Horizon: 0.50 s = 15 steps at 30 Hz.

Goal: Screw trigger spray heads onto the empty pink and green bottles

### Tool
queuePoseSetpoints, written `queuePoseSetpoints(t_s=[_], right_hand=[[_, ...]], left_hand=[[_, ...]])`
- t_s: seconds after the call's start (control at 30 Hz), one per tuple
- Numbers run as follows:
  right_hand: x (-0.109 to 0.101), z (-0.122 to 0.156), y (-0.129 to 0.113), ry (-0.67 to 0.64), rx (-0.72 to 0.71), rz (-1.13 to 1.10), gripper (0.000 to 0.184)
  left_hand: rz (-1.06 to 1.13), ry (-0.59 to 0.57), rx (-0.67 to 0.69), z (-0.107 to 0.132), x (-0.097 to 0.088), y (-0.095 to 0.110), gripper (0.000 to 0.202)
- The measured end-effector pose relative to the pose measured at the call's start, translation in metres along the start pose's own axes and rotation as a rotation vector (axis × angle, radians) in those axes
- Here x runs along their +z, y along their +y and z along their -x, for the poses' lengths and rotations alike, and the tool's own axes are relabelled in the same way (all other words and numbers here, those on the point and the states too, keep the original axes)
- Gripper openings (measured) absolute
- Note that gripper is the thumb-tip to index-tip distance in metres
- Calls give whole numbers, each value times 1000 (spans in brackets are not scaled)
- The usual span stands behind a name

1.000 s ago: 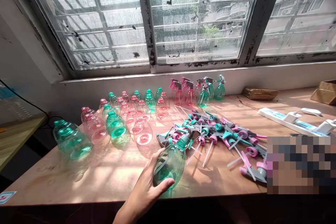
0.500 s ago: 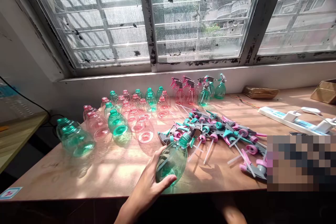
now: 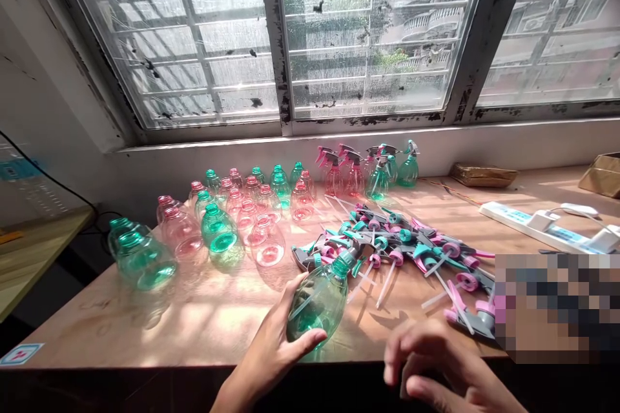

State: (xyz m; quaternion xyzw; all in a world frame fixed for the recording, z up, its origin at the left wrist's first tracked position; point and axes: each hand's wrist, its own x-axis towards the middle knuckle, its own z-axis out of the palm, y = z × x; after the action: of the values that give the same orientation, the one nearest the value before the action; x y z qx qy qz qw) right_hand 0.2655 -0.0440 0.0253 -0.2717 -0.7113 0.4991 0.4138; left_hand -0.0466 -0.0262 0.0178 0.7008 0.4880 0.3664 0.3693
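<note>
My left hand (image 3: 281,342) is closed around the body of a green spray bottle (image 3: 322,306), tilted with its top to the right, near the table's front edge. A spray head with a dark grey part (image 3: 357,250) sits at the bottle's neck, and its pale tube shows inside. Whether it is screwed tight, I cannot tell. My right hand (image 3: 440,361) hovers at the front edge, apart from the bottle. Its fingers are loosely curled, with a gap to the thumb and nothing visible between them. Behind the bottle lies a pile of pink, teal and grey spray heads (image 3: 402,232).
Several open pink and green bottles (image 3: 220,239) stand on the left of the table (image 3: 203,322). Bottles with spray heads (image 3: 356,174) line the wall below the window. At the right are a power strip (image 3: 533,222) and a brown package (image 3: 484,174). A blurred patch covers the right edge.
My right hand has risen into view from below the table's front edge. My left hand and the green bottle have stayed nearly still.
</note>
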Motion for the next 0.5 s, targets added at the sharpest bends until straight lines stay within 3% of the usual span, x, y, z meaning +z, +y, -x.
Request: queuePoseSetpoints(t_s=[0.07,0.13,0.17,0.23,0.33,0.5], right_hand=[[-14,-9,3,171,-90,62,39],[-25,-27,9,454,-205,97,45],[-29,-37,12,497,-219,105,54],[-34,-55,20,410,-167,165,70],[-35,-64,33,279,-70,107,73],[-20,-54,55,373,15,-93,57]], left_hand=[[7,-4,-1,0,0,-1,75],[12,-13,11,1,0,-3,78],[17,-16,19,1,0,-4,81],[38,-18,29,1,1,-6,94],[87,-23,57,0,3,-10,110],[-2,27,96,-1,4,-12,95]])
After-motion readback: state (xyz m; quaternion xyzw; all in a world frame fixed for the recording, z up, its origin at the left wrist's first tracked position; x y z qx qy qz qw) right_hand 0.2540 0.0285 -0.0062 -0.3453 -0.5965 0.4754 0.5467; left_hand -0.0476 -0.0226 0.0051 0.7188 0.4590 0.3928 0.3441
